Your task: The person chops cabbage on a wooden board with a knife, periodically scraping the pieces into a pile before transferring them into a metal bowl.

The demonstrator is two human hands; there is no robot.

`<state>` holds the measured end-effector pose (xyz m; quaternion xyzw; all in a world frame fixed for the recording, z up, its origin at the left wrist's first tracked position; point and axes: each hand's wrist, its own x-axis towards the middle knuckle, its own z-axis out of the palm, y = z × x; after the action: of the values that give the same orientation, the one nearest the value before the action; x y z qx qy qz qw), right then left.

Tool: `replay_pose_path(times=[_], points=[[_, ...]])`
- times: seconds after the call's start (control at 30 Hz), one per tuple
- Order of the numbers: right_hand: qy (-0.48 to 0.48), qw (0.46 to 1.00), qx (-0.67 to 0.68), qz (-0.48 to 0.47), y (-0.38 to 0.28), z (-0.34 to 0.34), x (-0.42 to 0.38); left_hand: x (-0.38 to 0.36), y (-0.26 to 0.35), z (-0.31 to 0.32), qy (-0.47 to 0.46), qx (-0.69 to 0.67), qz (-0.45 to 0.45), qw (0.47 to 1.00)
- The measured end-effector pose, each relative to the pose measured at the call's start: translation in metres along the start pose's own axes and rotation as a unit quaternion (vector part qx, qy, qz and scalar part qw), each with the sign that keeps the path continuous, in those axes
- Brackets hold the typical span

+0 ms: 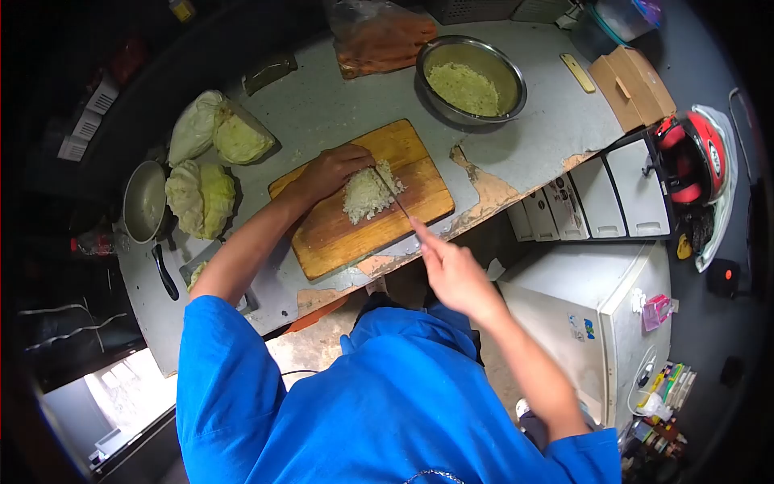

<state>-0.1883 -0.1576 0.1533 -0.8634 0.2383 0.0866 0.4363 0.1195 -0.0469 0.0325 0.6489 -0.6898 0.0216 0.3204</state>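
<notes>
A wooden cutting board (419,173) lies at an angle near the front edge of the grey table. On it is a pile of finely chopped pale cabbage (367,198). My right hand (451,270) is wrapped round the handle of a knife (393,192), whose blade crosses the pile's right side. At the pile's upper left, my left hand (343,168) rests by the blade's tip, its fingers pressed together; whether anything is under them is hidden. A metal bowl (516,90) holding chopped cabbage (465,87) stands at the back right.
Cabbage pieces (244,135) and a yellowish cabbage (201,199) lie left of the board, beside a pan (145,202). Behind the board is a plastic bag (383,40) of orange items. A cardboard box (633,87) stands at the right. Below are white drawers (598,196).
</notes>
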Motion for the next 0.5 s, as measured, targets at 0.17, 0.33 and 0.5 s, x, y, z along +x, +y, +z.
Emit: replay_pose_path(times=[0.17, 0.33, 0.5], points=[[0.075, 0.992, 0.096, -0.035, 0.04, 0.059, -0.004, 0.008, 0.005, -0.005, -0.013, 0.045, 0.047, 0.998], [-0.017, 0.999, 0.046, -0.001, -0.026, -0.035, 0.004, 0.007, 0.01, -0.002, -0.009, -0.006, -0.003, 1.0], [0.082, 0.994, 0.034, -0.059, 0.022, 0.036, -0.002, 0.002, -0.004, 0.006, 0.001, 0.005, -0.005, 1.0]])
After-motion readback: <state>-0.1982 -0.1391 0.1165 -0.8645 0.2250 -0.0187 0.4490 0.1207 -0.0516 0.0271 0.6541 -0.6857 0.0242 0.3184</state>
